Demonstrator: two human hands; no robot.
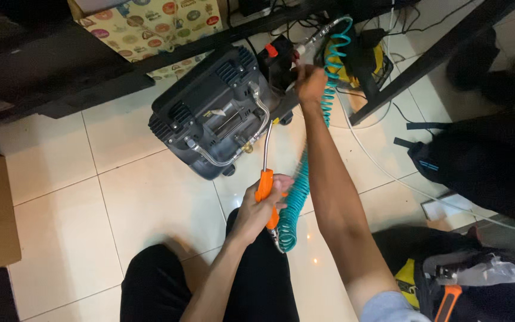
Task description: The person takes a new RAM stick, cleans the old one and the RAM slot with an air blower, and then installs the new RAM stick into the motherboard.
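Bare forearms, a pale grey short sleeve (391, 307) on the right, black trousers (156, 286).

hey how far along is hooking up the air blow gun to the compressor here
Done: the teal coiled hose already runs from the orange blow gun up to the black compressor. In hand: the left hand grips the gun, nozzle pointing toward the compressor; the right hand works at the fitting by the red valve. Left: whether that coupling is seated cannot be told.
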